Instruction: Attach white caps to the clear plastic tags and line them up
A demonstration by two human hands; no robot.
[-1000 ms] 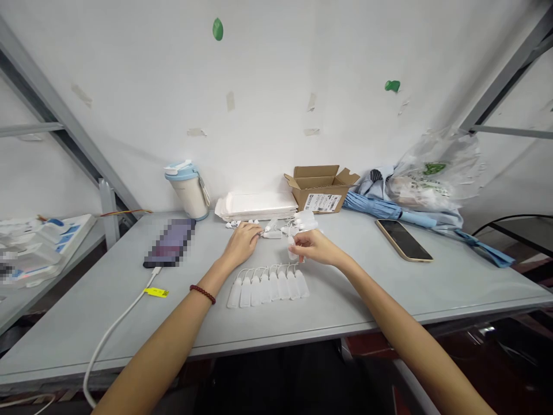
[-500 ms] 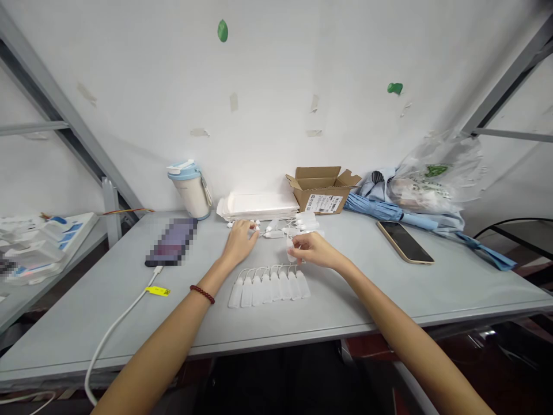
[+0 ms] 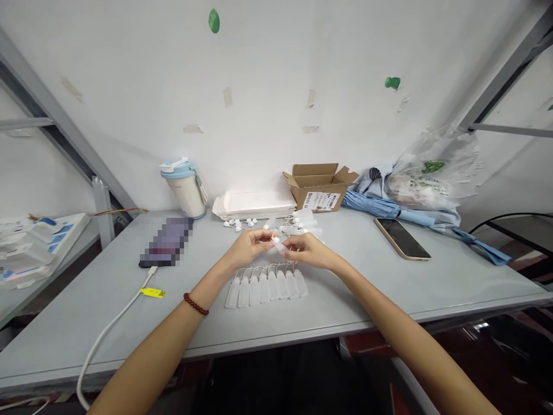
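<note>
My left hand [image 3: 247,249] pinches a small white cap [image 3: 275,240] at the mouth of a translucent plastic bottle [image 3: 281,248]. Fingers of my right hand [image 3: 314,251] are closed around that little bottle, which is tilted with its top towards the left. Whether the cap is seated on it I cannot tell. Just below both hands, several similar bottles [image 3: 263,288] lie side by side in a row, thin white loops at their tops. Beyond my hands are loose white caps [image 3: 235,224] and a heap of more small bottles [image 3: 305,218].
A stack of white envelopes [image 3: 259,203] and an open cardboard box [image 3: 319,190] stand against the wall. To the left are a tumbler [image 3: 185,187] and a cabled phone [image 3: 166,242]. Another phone [image 3: 401,238], a blue umbrella [image 3: 375,203] and a plastic bag [image 3: 425,173] lie right.
My left hand has moved from the loose caps towards me and right, bringing a cap to the bottle. My right hand has tilted the bottle and shifted slightly left.
</note>
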